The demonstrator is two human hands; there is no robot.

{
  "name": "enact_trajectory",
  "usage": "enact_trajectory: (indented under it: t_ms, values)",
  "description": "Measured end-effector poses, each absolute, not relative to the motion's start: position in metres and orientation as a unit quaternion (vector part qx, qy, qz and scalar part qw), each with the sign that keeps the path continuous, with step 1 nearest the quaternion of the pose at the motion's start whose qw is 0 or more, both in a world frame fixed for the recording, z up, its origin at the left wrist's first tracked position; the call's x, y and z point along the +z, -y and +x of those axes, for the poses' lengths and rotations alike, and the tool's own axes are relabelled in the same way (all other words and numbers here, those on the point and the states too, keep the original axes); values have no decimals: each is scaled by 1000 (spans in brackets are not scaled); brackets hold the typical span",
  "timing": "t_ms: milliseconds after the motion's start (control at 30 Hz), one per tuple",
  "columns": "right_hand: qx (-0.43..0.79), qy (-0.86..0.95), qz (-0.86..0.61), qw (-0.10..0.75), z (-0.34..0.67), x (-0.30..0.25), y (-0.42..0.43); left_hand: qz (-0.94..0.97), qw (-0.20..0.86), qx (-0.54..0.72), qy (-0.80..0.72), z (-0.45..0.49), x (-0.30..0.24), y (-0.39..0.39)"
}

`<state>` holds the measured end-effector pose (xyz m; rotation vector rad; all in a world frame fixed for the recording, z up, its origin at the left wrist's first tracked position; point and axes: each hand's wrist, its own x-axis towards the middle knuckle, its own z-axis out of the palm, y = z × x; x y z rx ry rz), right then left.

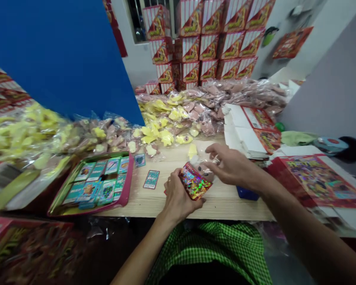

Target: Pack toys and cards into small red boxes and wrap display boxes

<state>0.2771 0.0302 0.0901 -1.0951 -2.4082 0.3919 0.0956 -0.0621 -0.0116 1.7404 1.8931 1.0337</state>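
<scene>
My left hand (178, 194) is wrapped round a shiny red and gold foil packet (195, 181), tilted above the wooden table (222, 206). Just right of and behind it, my right hand (225, 164) has its fingers bent in a pinch at a clear plastic bag (206, 169) with a pinkish, dark-spotted piece inside. The bag touches or overlaps the packet's upper edge; whether part of it sits inside, I cannot tell. A yellow piece (192, 151) lies behind the bag. To the left, a small card (151, 179) rests flat on the table, with another card (139, 160) beyond it.
A pink-rimmed tray (129, 186) of cards stands left. Bagged yellow and pinkish pieces (166, 136) are heaped along the back, before stacked red and white boxes (191, 49). Flattened cartons (240, 128) and a printed box (323, 178) lie right. A blue panel (62, 51) rises at left.
</scene>
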Motion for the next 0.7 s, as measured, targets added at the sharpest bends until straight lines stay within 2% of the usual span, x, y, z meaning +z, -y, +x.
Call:
enact_trajectory:
  t_ms: [67,233,367,433,600,700]
  values:
    - [90,884,-372,268,278,91,-26,596,184,397,-674,102,-13,61]
    - [-20,928,-281,242,279,92,-25,587,181,422,-666,115,-12,55]
    - [-87,895,-349,263,263,95,-23,637,183,313,-680,85,-1,31]
    - [-62,908,-359,207,241,90,-16,636,154,226,-722,48,8,10]
    - [88,956,-278,-28,144,51,9,554,124,126,-814,-27,12,-41]
    - [91,957,-270,-48,98,18,21,550,138,70,-821,-32,3,-48]
